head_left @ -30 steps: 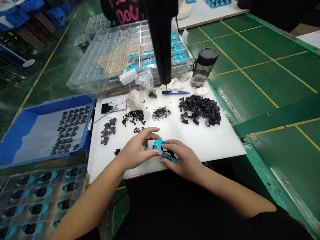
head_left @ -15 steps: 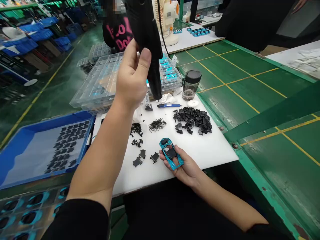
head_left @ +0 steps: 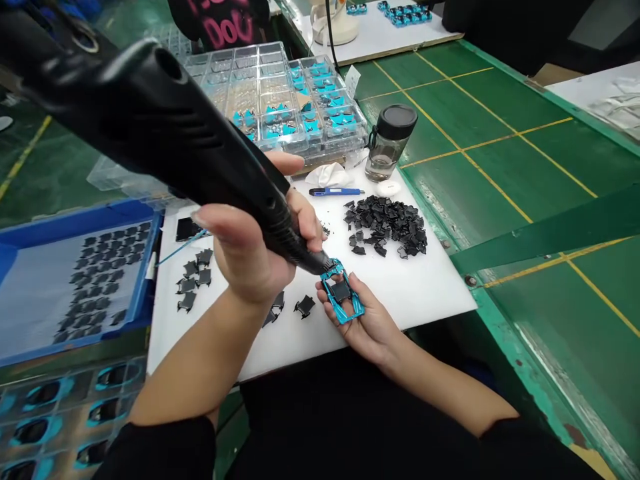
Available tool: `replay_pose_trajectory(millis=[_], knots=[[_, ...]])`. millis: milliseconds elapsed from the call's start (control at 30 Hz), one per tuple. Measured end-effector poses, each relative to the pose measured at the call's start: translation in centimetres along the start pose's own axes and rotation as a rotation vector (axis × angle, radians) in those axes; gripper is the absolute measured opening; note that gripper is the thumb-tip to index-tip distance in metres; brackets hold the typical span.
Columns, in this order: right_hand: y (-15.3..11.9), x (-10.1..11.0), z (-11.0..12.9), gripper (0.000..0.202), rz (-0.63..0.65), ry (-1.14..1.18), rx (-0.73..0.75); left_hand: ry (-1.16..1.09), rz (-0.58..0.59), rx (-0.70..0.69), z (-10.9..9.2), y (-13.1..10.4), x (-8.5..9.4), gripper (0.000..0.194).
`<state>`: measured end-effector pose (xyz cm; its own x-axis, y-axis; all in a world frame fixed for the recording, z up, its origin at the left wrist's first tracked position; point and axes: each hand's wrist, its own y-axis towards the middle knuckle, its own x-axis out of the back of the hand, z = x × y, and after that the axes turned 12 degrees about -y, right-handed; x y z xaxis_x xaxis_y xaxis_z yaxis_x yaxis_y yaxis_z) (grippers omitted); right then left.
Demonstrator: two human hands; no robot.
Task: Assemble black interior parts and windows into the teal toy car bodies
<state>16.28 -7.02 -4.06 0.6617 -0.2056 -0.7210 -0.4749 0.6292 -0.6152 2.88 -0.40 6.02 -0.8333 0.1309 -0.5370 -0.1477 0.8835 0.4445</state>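
Observation:
My left hand [head_left: 250,257] is wrapped round a large black power screwdriver [head_left: 185,147], which slants down to the right. Its tip meets the front end of a blue toy car shell [head_left: 357,308]. That shell rests on the fingers of my right hand [head_left: 373,327], palm up, with the thumb along its right side. A dark flat piece [head_left: 341,291] sits in the middle of the shell. Similar dark pieces [head_left: 305,306] lie on the white board [head_left: 420,293] to the left. The tool and my left hand mostly hide the small pile of tiny black parts [head_left: 326,229].
Behind the board stand clear compartment boxes [head_left: 270,87] and a lidded cup [head_left: 390,140]. A blue knife [head_left: 336,191] and a heap of black parts [head_left: 387,225] lie on the board. A blue tray [head_left: 145,267] is at left. A person's printed shirt [head_left: 225,27] shows behind.
My left hand has brought the screwdriver down from its raised, upright position to the shell and tilted it. My right hand still holds the shell. The view has tipped downward.

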Motion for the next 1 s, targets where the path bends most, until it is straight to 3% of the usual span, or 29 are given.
replay_pose_trajectory(millis=[200, 533, 667, 1000], knots=[[-0.1, -0.2, -0.1, 0.024, -0.032, -0.001, 0.010, 0.009, 0.034, -0.012, 0.9, -0.5, -0.1, 0.085], [0.1, 0.2, -0.3, 0.020, 0.017, -0.001, 0.026, 0.030, 0.017, 0.056, 1.2, -0.9, 0.1, 0.073], [0.2, 0.4, -0.4, 0.020, 0.053, -0.009, 0.039, 0.027, 0.044, 0.019, 1.6, -0.8, 0.3, 0.066], [0.2, 0.7, -0.5, 0.023, 0.057, -0.038, 0.062, 0.014, 0.078, 0.082, 1.5, -1.4, 0.3, 0.055]])
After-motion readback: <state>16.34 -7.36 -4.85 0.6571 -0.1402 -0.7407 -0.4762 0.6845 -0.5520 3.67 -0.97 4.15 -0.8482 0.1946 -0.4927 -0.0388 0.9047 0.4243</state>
